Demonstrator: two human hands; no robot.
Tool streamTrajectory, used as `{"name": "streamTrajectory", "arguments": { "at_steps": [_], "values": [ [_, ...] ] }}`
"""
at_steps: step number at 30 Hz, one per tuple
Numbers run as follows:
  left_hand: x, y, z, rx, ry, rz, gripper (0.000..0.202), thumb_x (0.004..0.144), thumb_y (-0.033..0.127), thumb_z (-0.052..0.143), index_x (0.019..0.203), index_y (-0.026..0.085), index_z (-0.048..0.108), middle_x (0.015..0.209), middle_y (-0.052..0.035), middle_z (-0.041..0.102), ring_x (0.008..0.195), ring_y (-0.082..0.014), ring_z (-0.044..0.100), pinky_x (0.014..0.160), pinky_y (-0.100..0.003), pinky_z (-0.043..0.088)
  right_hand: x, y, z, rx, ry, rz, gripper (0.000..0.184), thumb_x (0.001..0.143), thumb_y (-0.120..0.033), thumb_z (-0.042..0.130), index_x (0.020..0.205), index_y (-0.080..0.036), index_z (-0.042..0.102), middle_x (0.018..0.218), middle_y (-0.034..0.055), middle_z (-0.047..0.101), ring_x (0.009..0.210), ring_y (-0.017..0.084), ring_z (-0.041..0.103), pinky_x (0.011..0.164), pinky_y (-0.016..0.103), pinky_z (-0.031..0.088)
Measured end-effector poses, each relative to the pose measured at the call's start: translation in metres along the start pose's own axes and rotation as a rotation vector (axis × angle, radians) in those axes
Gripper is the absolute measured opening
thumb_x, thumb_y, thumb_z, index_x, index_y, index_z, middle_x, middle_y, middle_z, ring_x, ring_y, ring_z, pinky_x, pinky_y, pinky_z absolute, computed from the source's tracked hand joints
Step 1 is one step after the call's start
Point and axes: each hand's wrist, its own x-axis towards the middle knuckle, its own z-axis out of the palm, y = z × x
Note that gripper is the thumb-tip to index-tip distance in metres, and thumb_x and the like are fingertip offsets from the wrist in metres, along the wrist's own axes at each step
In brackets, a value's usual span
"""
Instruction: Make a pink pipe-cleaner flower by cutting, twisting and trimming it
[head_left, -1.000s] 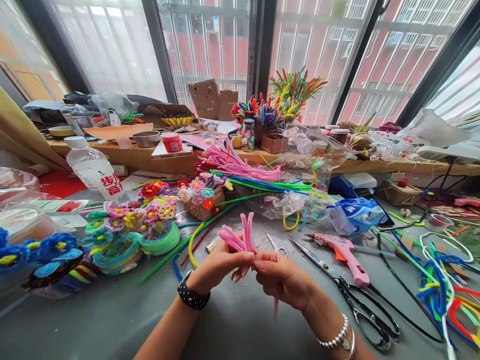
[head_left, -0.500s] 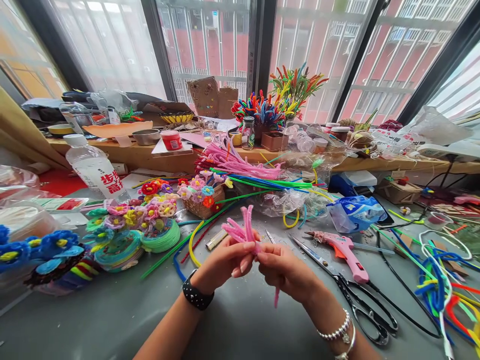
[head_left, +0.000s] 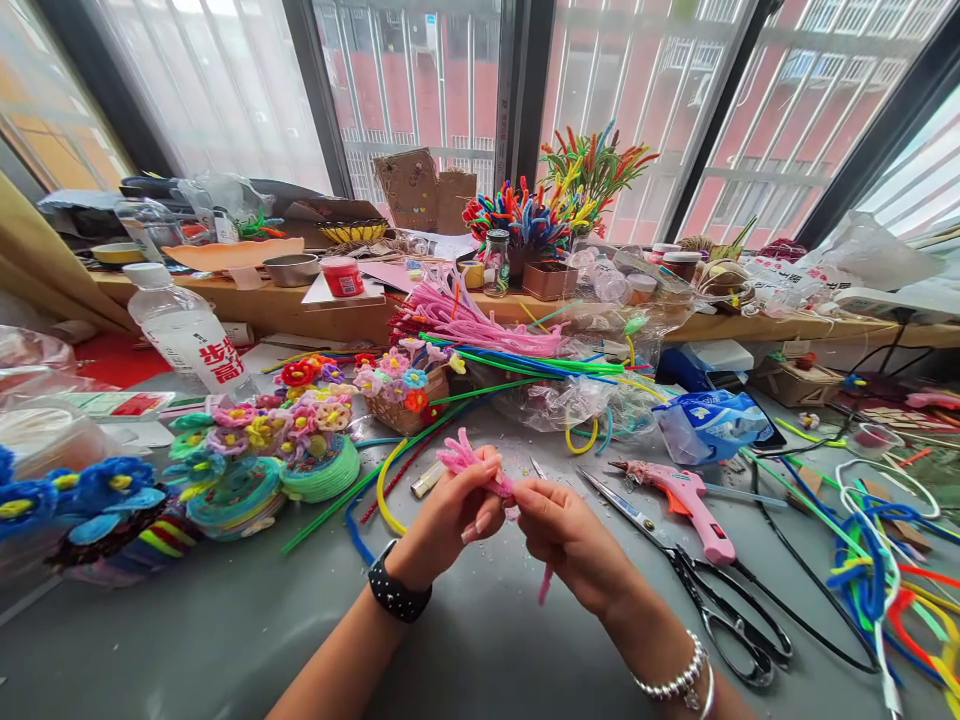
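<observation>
Pink pipe cleaners (head_left: 459, 452), bunched together, are pinched in my left hand (head_left: 463, 505), their folded tips sticking out up and to the left. My right hand (head_left: 566, 530) grips the pink strand at the right side of the bunch, and a loose pink end hangs below its fingers. The two hands nearly meet above the grey table (head_left: 480, 650). Part of the bunch is hidden behind my fingers. Right of my right hand lie large scissors (head_left: 697, 590) and a pink glue gun (head_left: 697, 505).
Pipe-cleaner flower baskets (head_left: 319, 465) and a clear bottle (head_left: 187, 330) stand at the left. Behind my hands lies a pile of pink pipe cleaners (head_left: 480, 315). A blue packet (head_left: 712, 425) and tangled coloured stems (head_left: 862, 560) are at the right, beside the glue gun's black cord.
The pink bunch has tilted over to the left and its tips sit lower. My left hand has turned with it, while my right hand has shifted slightly, still pinching the strand.
</observation>
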Motion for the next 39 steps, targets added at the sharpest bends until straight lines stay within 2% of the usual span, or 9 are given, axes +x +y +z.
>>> {"name": "streamTrajectory", "arguments": {
  "at_steps": [4,9,13,17,21,28,33,36,39],
  "values": [
    [0.001,-0.002,-0.004,-0.043,-0.007,-0.024,0.022,0.081,0.028,0.041,0.063,0.018,0.035,0.030,0.0094,0.036,0.028,-0.0024,0.020,0.034,-0.014,0.015,0.001,0.003,0.001,0.063,0.013,0.048,0.030,0.069,-0.042,0.062,0.062,-0.015,0.051,0.045,-0.0107,0.018,0.042,0.004,0.006,0.040,0.022,0.005],
    [0.004,-0.004,-0.007,-0.159,0.030,-0.045,0.023,0.079,0.027,0.045,0.061,0.017,0.036,0.031,0.0088,0.036,0.029,-0.0020,0.020,0.034,-0.013,0.017,0.004,0.008,0.007,0.028,0.109,-0.053,0.027,0.068,-0.039,0.064,0.063,-0.015,0.052,0.045,-0.0106,0.019,0.042,0.004,0.008,0.040,0.023,0.006],
    [0.008,-0.005,-0.006,-0.286,0.063,-0.097,0.032,0.082,0.028,0.044,0.053,0.015,0.035,0.030,0.0079,0.031,0.028,-0.0007,0.021,0.033,-0.012,0.020,0.010,0.013,0.010,-0.035,0.197,-0.125,0.029,0.067,-0.041,0.064,0.065,-0.015,0.053,0.045,-0.0105,0.024,0.041,0.004,0.010,0.039,0.023,0.007],
    [0.011,-0.006,-0.008,-0.411,0.128,-0.173,0.039,0.086,0.027,0.038,0.049,0.014,0.035,0.031,0.0083,0.027,0.026,0.0003,0.022,0.031,-0.011,0.019,0.014,0.017,0.009,-0.266,0.312,-0.298,0.027,0.070,-0.042,0.059,0.067,-0.016,0.055,0.050,-0.0067,0.039,0.041,0.005,0.023,0.039,0.022,0.016],
    [0.012,-0.004,-0.010,-0.520,0.190,-0.288,0.042,0.089,0.025,0.030,0.049,0.013,0.037,0.033,0.0087,0.026,0.024,0.0012,0.024,0.028,-0.009,0.020,0.012,0.022,0.011,-0.527,0.389,-0.436,0.023,0.078,-0.038,0.052,0.070,-0.017,0.057,0.060,-0.0009,0.054,0.055,0.011,0.045,0.051,0.022,0.034],
    [0.007,0.004,-0.004,-0.645,0.240,-0.375,0.048,0.091,0.023,0.022,0.046,0.012,0.035,0.034,0.0079,0.030,0.022,0.0035,0.026,0.026,-0.008,0.019,0.010,0.034,0.013,-0.801,0.472,-0.589,0.016,0.082,-0.030,0.046,0.075,-0.021,0.056,0.064,0.0010,0.061,0.054,0.012,0.050,0.052,0.023,0.035],
    [0.007,0.003,-0.004,-0.619,0.227,-0.371,0.049,0.091,0.022,0.020,0.046,0.011,0.036,0.036,0.0081,0.029,0.022,0.0042,0.025,0.027,-0.008,0.017,0.012,0.033,0.005,-0.896,0.441,-0.671,0.014,0.081,-0.029,0.048,0.075,-0.021,0.059,0.065,0.0018,0.060,0.056,0.014,0.050,0.056,0.025,0.034],
    [0.006,0.002,-0.005,-0.489,0.175,-0.297,0.042,0.089,0.023,0.028,0.050,0.011,0.039,0.038,0.0078,0.031,0.026,0.0036,0.023,0.029,-0.008,0.018,0.009,0.025,0.004,-0.818,0.400,-0.590,0.018,0.081,-0.033,0.048,0.072,-0.020,0.057,0.058,-0.0002,0.053,0.051,0.012,0.044,0.051,0.024,0.031],
    [0.001,0.003,-0.004,-0.244,0.063,-0.187,0.029,0.081,0.025,0.046,0.055,0.012,0.042,0.042,0.0080,0.033,0.031,0.0020,0.022,0.033,-0.010,0.020,0.003,0.016,0.006,-0.658,0.332,-0.467,0.024,0.080,-0.038,0.048,0.069,-0.018,0.055,0.056,-0.0025,0.044,0.050,0.010,0.036,0.047,0.023,0.027]
  ]
}}
